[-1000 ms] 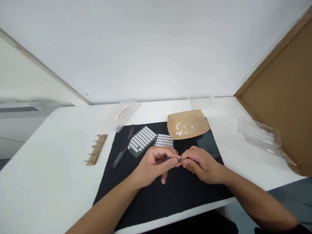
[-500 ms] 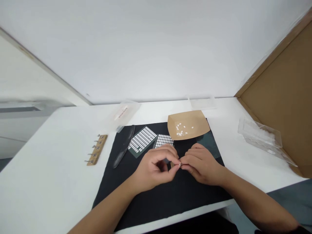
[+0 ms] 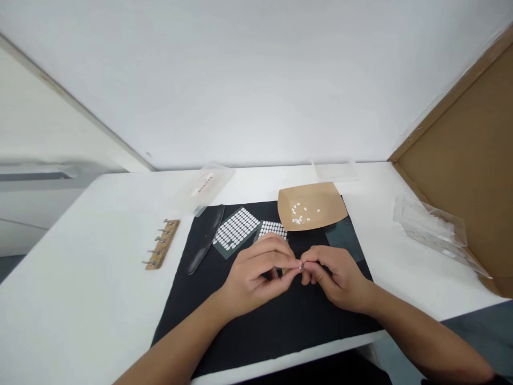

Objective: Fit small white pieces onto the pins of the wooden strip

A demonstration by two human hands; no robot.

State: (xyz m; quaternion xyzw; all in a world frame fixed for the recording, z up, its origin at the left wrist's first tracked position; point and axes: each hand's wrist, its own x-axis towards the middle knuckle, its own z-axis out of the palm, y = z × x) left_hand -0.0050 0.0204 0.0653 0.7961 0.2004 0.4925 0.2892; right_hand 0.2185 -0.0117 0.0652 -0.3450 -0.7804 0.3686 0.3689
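Over the black mat (image 3: 256, 331), my left hand (image 3: 264, 270) and my right hand (image 3: 334, 275) meet at their fingertips. Both pinch at a tiny metallic piece (image 3: 302, 266), mostly covered by the fingers, so its kind is unclear. Under my left fingers a bit of tan material (image 3: 285, 271) shows. Behind my left hand lie two dark sheets with rows of white oval stickers, a fuller sheet (image 3: 236, 231) and a partly covered sheet (image 3: 272, 228). Beyond my right hand stands a brown paper tray (image 3: 334, 206) with several loose white ovals in it.
A long dark curved object (image 3: 206, 240) rests on the mat's left side. Further left, a wooden strip (image 3: 162, 246) carries several small metal pieces. A clear plastic bag (image 3: 206, 184) lies behind; clear plastic boxes (image 3: 435, 227) stand at right beside a cardboard panel (image 3: 460, 149).
My right hand has turned, its fingers now more curled with thumb and index at the small piece. The left fingertips have closed up slightly. The whole view has shifted a little.
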